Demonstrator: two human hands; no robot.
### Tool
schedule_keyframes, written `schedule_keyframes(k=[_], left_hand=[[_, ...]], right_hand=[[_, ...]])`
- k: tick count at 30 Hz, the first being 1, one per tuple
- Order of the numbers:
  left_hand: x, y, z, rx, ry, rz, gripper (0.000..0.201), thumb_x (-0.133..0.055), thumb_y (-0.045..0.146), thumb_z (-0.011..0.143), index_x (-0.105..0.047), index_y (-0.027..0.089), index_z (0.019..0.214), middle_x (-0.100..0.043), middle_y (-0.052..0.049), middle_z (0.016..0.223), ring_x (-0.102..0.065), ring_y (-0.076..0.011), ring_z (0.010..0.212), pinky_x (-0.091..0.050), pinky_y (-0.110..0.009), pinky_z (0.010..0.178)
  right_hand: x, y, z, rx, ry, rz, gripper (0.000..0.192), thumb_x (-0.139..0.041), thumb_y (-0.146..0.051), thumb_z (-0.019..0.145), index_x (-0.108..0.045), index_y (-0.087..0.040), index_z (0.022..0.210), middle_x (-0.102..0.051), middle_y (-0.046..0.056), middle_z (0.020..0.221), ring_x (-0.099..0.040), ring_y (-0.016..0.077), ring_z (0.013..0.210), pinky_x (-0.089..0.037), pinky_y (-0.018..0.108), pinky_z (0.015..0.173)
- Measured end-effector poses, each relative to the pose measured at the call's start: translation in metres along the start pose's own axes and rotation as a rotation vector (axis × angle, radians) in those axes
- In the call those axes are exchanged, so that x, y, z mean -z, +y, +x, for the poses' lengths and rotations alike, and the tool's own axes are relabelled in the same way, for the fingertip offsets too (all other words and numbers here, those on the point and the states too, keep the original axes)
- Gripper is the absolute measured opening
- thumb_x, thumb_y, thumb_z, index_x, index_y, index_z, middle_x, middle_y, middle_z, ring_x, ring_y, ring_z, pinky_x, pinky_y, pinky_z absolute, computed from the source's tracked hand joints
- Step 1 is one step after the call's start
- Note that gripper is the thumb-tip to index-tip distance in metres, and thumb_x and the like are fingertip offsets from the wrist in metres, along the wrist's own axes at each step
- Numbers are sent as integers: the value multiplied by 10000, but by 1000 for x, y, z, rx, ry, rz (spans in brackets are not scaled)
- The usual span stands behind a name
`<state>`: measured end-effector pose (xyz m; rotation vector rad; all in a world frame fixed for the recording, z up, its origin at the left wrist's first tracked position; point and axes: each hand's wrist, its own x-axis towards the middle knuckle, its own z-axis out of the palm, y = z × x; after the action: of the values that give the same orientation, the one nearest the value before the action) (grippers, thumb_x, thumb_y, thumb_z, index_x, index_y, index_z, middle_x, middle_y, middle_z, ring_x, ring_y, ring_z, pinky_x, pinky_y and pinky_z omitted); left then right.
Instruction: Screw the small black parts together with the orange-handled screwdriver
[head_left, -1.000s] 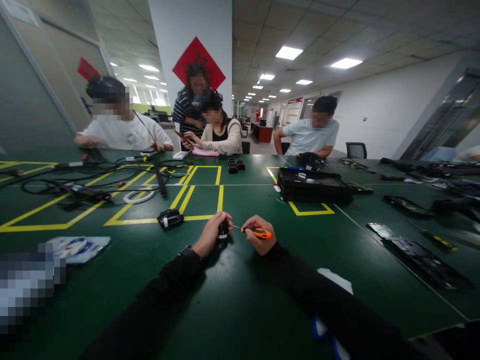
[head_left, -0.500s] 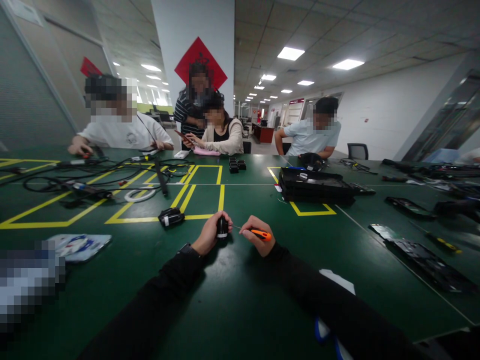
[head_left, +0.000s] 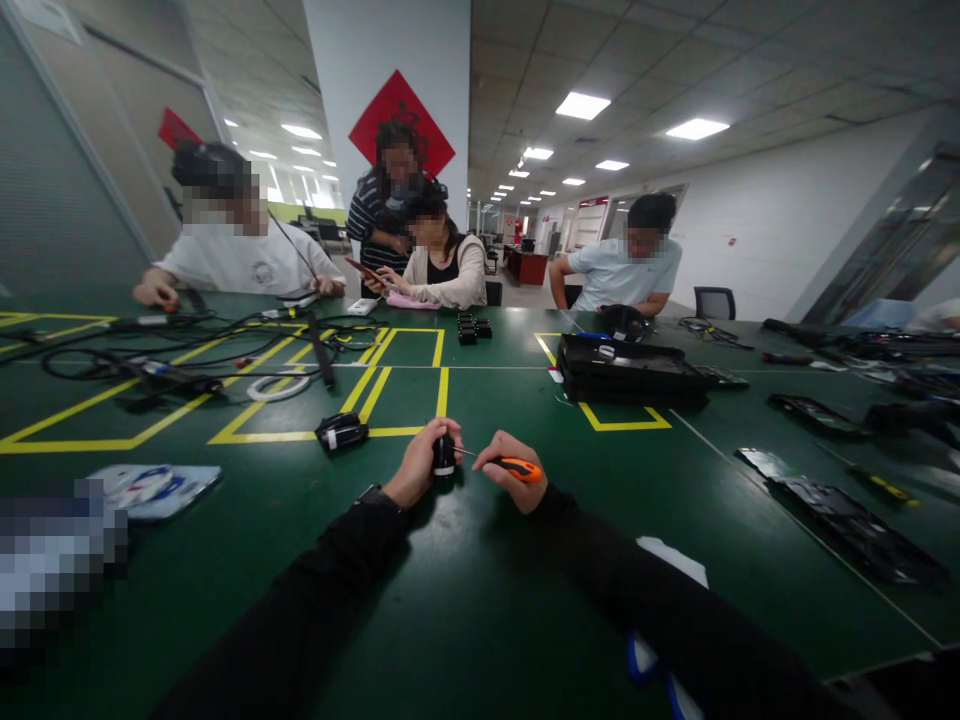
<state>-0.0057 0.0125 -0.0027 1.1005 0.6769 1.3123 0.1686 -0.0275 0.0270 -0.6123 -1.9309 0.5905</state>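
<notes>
My left hand (head_left: 420,462) is closed around a small black cylindrical part (head_left: 444,457) with a white band near its lower end, held upright over the green table (head_left: 465,590). In my right hand (head_left: 510,468) is a screwdriver (head_left: 522,470) with an orange and black handle, gripped in the fingers. Its thin metal shaft points left, the tip at or close to the side of the black part; whether it touches I cannot tell. Left of my left hand lie similar black parts (head_left: 342,432) with white bands, side by side.
Stacked black trays (head_left: 622,370) stand right of centre. Tangled black cables (head_left: 180,345) and a white cable coil (head_left: 279,386) lie at left. More small black parts (head_left: 474,327) sit farther back. Opened black housings (head_left: 847,515) are on the right. Several people are around the far side.
Both hands keep nearly the same place and hold. The screwdriver shaft has shifted very slightly left, toward the black part.
</notes>
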Motion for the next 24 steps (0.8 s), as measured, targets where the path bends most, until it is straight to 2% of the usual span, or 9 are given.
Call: schedule_keyframes(k=[3, 5, 10, 24], left_hand=[[0, -1, 0, 1, -14, 7, 159, -428, 289, 763, -496, 159, 826, -534, 4, 628, -516, -104, 497, -431, -226, 486], [-1, -2, 0, -3, -8, 17, 162, -430, 295, 761, -500, 158, 815, -535, 4, 628, -515, -102, 504, -432, -225, 498], [-3, -1, -1, -3, 30, 53, 186, -434, 310, 744, -514, 154, 810, -546, -4, 635, -517, -105, 513, -426, -220, 496], [-4, 0, -2, -9, -3, 39, 185, -432, 311, 757, -506, 153, 820, -546, -3, 639, -522, -107, 499, -431, -232, 503]], right_hand=[[-2, -1, -2, -50, -11, -29, 195, -437, -226, 780, -578, -155, 893, -516, -3, 639, -455, 96, 551, -372, 220, 544], [-5, -1, -4, -71, -36, -80, 210, -459, -201, 744, -538, -160, 935, -505, -28, 600, -421, 76, 483, -348, 199, 496], [-7, -3, -9, 5, -72, -209, 162, -511, -187, 658, -532, -180, 819, -490, -39, 579, -407, 71, 485, -338, 187, 489], [-6, 0, -10, 21, -24, -174, 142, -494, -179, 665, -525, -170, 803, -473, -43, 563, -391, 63, 461, -332, 188, 475]])
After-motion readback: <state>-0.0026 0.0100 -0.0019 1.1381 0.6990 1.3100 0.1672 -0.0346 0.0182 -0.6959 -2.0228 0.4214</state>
